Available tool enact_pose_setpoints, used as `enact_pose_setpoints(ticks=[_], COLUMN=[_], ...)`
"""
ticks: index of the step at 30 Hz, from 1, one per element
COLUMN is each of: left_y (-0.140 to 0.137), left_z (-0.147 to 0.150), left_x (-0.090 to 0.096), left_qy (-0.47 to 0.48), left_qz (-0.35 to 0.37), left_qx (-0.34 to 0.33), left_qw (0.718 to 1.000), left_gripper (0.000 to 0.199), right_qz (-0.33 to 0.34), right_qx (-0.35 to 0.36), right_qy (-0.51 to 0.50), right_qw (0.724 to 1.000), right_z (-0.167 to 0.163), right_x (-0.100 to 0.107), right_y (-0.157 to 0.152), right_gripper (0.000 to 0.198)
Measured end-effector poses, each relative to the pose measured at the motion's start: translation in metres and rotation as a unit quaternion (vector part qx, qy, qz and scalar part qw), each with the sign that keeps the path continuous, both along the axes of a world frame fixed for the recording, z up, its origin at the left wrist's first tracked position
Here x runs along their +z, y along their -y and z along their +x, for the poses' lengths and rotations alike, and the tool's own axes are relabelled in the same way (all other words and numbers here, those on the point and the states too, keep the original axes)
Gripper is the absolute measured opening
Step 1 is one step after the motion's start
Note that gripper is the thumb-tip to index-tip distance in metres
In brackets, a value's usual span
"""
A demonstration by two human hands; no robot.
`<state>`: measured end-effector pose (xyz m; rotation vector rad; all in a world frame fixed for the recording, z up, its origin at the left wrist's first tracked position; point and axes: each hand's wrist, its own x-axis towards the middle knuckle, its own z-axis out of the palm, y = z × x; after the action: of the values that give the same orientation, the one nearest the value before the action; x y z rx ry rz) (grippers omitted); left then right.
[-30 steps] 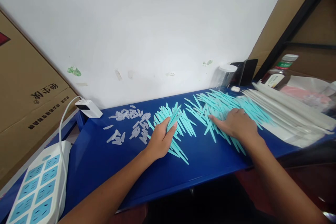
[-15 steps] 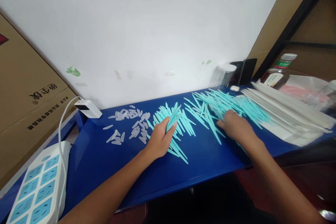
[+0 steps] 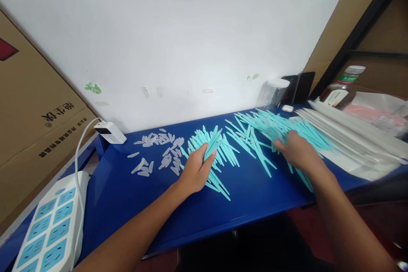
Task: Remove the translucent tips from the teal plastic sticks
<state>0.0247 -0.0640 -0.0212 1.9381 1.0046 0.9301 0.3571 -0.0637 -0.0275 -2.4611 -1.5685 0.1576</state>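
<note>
My left hand point(image 3: 198, 169) is closed around a small bundle of slim turquoise plastic sticks point(image 3: 213, 142), their tapered ends pointing up and away. Beneath and behind it lies a fanned-out heap of the same sticks point(image 3: 229, 153) on the blue table. My right hand point(image 3: 295, 148) is low over the larger right-hand pile of turquoise sticks point(image 3: 270, 123); its fingers are blurred and partly hidden, so its grip is unclear. Left of my left hand, small translucent plastic pieces point(image 3: 154, 138) are scattered in loose groups.
A white power strip point(image 3: 52, 225) and a white charger box point(image 3: 110, 131) with a cable stand at the left. At the right are a lidded clear jar point(image 3: 276, 91), a dark phone point(image 3: 303, 88), a stack of white packets point(image 3: 357, 136) and a bottle point(image 3: 338, 91). Cardboard point(image 3: 35, 102) borders the left.
My right hand has moved a little to the right over the pile, and sticks now show below it near the table's front. My left hand still holds its bundle. The view has shifted slightly.
</note>
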Motion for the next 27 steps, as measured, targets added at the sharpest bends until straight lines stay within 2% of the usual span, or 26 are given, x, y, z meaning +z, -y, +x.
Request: enact_pose_setpoints(ticks=[4,8,10,13,17,20,27], left_y=[0.000,-0.001,-0.001,-0.001,-0.001,0.000,-0.001], left_z=[0.000,0.000,0.000,0.000,0.000,0.001,0.000], left_x=[-0.001,-0.002,-0.003,-0.003,-0.002,-0.002,-0.002], left_qy=[-0.006,-0.011,-0.011,-0.010,-0.016,-0.018,-0.015], left_qz=[0.007,0.005,0.007,0.013,0.002,0.000,0.007], left_qx=[0.006,0.002,0.002,0.007,0.000,-0.001,-0.008], left_qw=[1.000,1.000,1.000,1.000,1.000,1.000,1.000], left_gripper=[0.040,0.039,0.039,0.039,0.038,0.038,0.037], right_qz=[0.035,0.057,0.084,0.164,0.281,0.338,0.376], right_qx=[0.024,0.054,0.070,0.067,0.059,0.075,0.112], right_qy=[-0.117,-0.211,-0.261,-0.332,-0.385,-0.423,-0.423], right_qw=[0.992,0.974,0.959,0.927,0.877,0.837,0.817], right_z=[0.008,0.004,0.000,-0.006,-0.016,-0.023,-0.033], right_x=[0.009,0.018,0.020,0.022,0.028,0.028,0.023], right_y=[0.003,0.009,0.011,0.013,0.012,0.010,0.009], right_gripper=[0.022,0.029,0.033,0.033,0.029,0.031,0.048])
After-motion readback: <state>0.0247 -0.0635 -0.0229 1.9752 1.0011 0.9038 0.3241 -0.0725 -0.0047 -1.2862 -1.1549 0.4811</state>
